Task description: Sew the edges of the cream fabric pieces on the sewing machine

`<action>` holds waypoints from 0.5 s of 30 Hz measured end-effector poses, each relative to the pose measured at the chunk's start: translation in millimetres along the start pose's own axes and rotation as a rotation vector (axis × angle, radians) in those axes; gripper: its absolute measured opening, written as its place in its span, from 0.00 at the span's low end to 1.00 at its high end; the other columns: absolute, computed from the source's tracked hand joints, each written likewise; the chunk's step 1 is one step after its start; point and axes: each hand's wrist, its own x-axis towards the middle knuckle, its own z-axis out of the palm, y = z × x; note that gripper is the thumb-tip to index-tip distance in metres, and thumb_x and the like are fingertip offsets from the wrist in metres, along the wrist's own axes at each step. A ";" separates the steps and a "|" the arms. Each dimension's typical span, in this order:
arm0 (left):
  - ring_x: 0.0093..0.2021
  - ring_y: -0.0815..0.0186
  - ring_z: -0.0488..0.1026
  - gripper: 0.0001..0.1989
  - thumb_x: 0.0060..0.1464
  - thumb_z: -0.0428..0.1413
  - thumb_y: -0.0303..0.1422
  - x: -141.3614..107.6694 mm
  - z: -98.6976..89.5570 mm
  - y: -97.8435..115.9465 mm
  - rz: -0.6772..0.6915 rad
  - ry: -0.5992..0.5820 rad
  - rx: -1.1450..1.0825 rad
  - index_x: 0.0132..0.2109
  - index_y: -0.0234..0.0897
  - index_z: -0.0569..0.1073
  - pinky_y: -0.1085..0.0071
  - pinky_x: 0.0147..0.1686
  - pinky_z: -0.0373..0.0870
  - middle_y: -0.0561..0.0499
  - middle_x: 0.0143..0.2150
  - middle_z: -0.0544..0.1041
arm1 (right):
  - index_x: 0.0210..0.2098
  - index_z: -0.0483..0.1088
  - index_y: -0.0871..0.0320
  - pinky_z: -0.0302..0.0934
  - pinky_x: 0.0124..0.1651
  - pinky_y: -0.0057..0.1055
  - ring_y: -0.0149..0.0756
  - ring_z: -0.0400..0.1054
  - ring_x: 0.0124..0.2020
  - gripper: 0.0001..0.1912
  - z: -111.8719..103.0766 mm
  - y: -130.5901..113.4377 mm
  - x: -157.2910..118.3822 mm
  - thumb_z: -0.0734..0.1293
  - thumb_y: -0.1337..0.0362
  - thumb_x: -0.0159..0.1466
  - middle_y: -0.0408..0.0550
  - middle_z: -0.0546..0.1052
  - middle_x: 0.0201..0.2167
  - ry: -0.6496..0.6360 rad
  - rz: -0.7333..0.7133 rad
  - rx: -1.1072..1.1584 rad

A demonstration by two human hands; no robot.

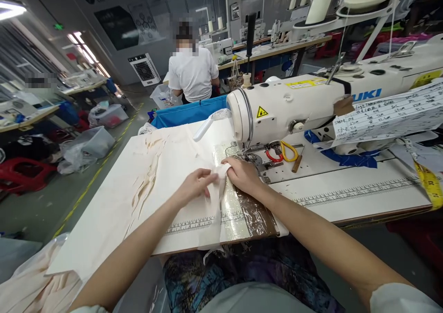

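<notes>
A thin strip of white fabric [215, 197] runs from between my hands down over the front edge of the table. My left hand [196, 186] is closed on its left side, with the fingers partly behind the cloth. At the upper end, my right hand [244, 177] pinches the same fabric between thumb and fingers, close to the needle area. The white sewing machine [277, 105] stands just beyond and to the right of my right hand. Cream fabric pieces [147, 183] lie crumpled on the table left of my hands.
Red-and-yellow-handled scissors [289, 151] and a wooden-handled tool [297, 163] lie under the machine arm. A yellow tape measure [428, 183] hangs at the right edge. Written sheets [384, 114] lean on the machine. A person in white [194, 73] sits beyond the blue cloth bin [190, 112].
</notes>
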 end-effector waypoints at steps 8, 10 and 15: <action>0.15 0.69 0.61 0.09 0.50 0.59 0.27 8.2 -21.6 0.5 0.034 0.224 0.175 0.23 0.36 0.70 0.77 0.15 0.56 0.55 0.15 0.66 | 0.57 0.66 0.63 0.52 0.29 0.29 0.35 0.68 0.27 0.21 -5.4 9.6 -4.2 0.51 0.73 0.69 0.47 0.78 0.31 -0.012 0.059 -0.050; 0.14 0.72 0.57 0.09 0.52 0.52 0.23 18.1 -70.7 19.2 0.025 0.449 0.126 0.24 0.35 0.67 0.79 0.14 0.52 0.55 0.15 0.64 | 0.51 0.70 0.62 0.50 0.28 0.29 0.35 0.66 0.23 0.19 -6.0 9.4 -6.0 0.53 0.72 0.69 0.46 0.77 0.26 -0.037 0.052 -0.077; 0.18 0.78 0.56 0.12 0.55 0.38 0.16 38.8 -175.7 79.2 0.179 0.943 0.035 0.27 0.34 0.56 0.85 0.21 0.53 0.56 0.22 0.63 | 0.41 0.74 0.61 0.52 0.33 0.31 0.36 0.64 0.22 0.14 -1.3 -1.2 -5.9 0.57 0.70 0.68 0.48 0.76 0.23 -0.084 0.031 -0.148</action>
